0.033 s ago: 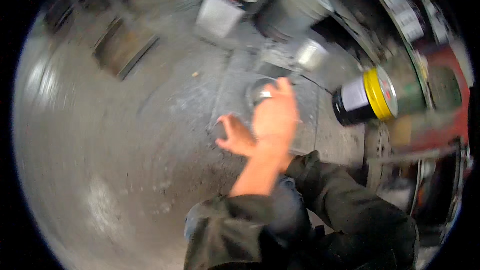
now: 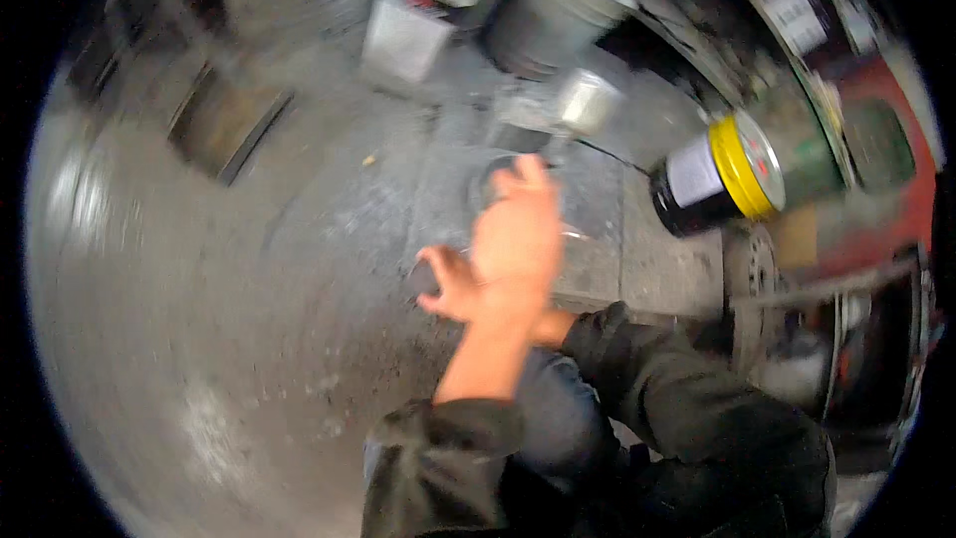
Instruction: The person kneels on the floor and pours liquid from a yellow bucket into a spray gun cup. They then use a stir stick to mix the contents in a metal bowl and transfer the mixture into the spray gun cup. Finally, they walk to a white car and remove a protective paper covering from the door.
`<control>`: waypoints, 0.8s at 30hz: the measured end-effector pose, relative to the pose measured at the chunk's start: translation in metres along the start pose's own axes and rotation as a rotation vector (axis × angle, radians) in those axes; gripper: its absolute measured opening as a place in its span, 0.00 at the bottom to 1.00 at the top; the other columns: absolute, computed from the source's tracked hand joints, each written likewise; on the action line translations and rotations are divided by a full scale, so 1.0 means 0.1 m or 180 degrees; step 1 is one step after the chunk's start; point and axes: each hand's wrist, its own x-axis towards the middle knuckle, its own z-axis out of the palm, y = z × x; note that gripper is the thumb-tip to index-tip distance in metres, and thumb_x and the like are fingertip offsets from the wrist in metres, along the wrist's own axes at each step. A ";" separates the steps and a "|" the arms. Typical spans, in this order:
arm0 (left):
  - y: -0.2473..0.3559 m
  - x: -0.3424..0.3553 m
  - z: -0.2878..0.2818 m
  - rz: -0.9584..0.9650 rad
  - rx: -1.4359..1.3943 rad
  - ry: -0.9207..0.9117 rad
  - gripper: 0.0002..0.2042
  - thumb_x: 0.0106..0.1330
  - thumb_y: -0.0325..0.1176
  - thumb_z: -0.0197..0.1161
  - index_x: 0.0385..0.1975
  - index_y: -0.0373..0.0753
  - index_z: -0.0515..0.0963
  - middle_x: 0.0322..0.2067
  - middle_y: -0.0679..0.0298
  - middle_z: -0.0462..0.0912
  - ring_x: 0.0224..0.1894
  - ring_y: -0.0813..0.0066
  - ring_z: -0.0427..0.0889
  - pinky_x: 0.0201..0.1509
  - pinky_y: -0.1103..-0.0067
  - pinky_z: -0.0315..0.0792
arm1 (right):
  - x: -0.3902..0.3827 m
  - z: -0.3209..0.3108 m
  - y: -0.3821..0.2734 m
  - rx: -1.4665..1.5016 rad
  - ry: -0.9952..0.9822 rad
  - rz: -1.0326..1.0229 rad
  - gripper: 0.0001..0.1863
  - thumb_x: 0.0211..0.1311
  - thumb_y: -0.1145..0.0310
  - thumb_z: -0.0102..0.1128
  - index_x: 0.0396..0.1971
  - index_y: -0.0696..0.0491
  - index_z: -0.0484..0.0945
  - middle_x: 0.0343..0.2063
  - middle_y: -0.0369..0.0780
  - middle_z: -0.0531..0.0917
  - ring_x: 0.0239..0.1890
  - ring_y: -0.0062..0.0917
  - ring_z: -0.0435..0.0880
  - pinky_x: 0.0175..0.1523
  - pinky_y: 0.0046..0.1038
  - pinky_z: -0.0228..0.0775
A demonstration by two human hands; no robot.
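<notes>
My forearms cross, the left one passing over the right. My left hand (image 2: 516,229) reaches farther out, its fingers bent over a dark round container (image 2: 488,184) on the floor; the hand hides most of it. Nearer and to the left, my right hand (image 2: 453,284) curls thumb and fingers around a small dark rounded piece (image 2: 425,280). Motion blur hides what kind of piece it is. Just beyond my left hand lie a grey block (image 2: 520,132) and a shiny metal can (image 2: 590,103).
A black pail with a yellow band (image 2: 739,167) stands on the right, before a shelf. Farther off are a white rectangular can (image 2: 406,38) and a large grey bucket (image 2: 558,15). A shallow brown tray (image 2: 227,125) lies on the floor at far left.
The whole view has shifted, so most things sit a little farther left. My left hand covers more of the round container. The right hand keeps its grip on the dark piece.
</notes>
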 end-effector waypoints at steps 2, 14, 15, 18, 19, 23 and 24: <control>0.11 0.04 -0.09 0.0018 0.0019 -0.0020 0.15 0.72 0.43 0.47 0.41 0.36 0.58 0.36 0.41 0.77 0.33 0.41 0.82 0.33 0.57 0.77 | -0.24 0.19 0.24 0.1778 0.0308 -0.0137 0.33 0.49 0.63 0.69 0.56 0.55 0.67 0.55 0.44 0.71 0.57 0.29 0.68 0.61 0.35 0.60; 0.07 0.10 0.11 -0.0022 -0.0278 0.0151 0.17 0.73 0.39 0.48 0.51 0.31 0.61 0.29 0.46 0.80 0.30 0.53 0.80 0.35 0.66 0.70 | -1.33 -0.33 0.08 0.1622 0.0584 0.1065 0.35 0.47 0.61 0.69 0.55 0.56 0.65 0.52 0.47 0.72 0.55 0.39 0.73 0.60 0.36 0.65; 0.07 0.11 0.11 -0.0157 -0.0318 0.0095 0.17 0.73 0.39 0.48 0.51 0.31 0.60 0.27 0.49 0.79 0.27 0.58 0.78 0.33 0.68 0.69 | -1.38 -0.40 0.09 0.1654 0.0560 0.1163 0.35 0.47 0.61 0.69 0.55 0.56 0.65 0.52 0.47 0.72 0.55 0.40 0.73 0.59 0.36 0.65; -0.04 0.14 0.08 -0.0431 -0.0721 0.0080 0.15 0.73 0.41 0.47 0.49 0.35 0.61 0.24 0.60 0.76 0.18 0.81 0.67 0.21 0.79 0.63 | -1.50 -0.54 0.17 0.1731 0.0771 0.1083 0.35 0.45 0.62 0.70 0.55 0.56 0.65 0.52 0.48 0.73 0.56 0.41 0.72 0.60 0.36 0.64; -0.12 0.14 0.08 -0.0457 -0.0950 0.0043 0.14 0.73 0.42 0.47 0.48 0.38 0.61 0.24 0.62 0.75 0.17 0.83 0.65 0.18 0.81 0.59 | -1.53 -0.59 0.21 0.1717 0.0822 0.1046 0.36 0.45 0.63 0.70 0.55 0.56 0.65 0.51 0.48 0.73 0.56 0.41 0.72 0.60 0.37 0.64; -0.21 0.13 0.13 -0.0476 -0.1432 -0.0101 0.13 0.74 0.45 0.47 0.45 0.43 0.61 0.26 0.68 0.73 0.14 0.88 0.59 0.12 0.85 0.51 | -1.67 -0.64 0.45 0.1708 0.0927 0.1177 0.36 0.44 0.63 0.70 0.55 0.55 0.66 0.52 0.47 0.72 0.56 0.40 0.71 0.61 0.37 0.63; -0.24 0.14 0.13 -0.0476 -0.1449 -0.0171 0.13 0.74 0.45 0.47 0.46 0.43 0.61 0.26 0.68 0.73 0.14 0.88 0.59 0.12 0.85 0.51 | -1.72 -0.66 0.50 0.1679 0.0970 0.1201 0.36 0.44 0.63 0.70 0.55 0.55 0.66 0.52 0.46 0.73 0.57 0.39 0.71 0.61 0.36 0.62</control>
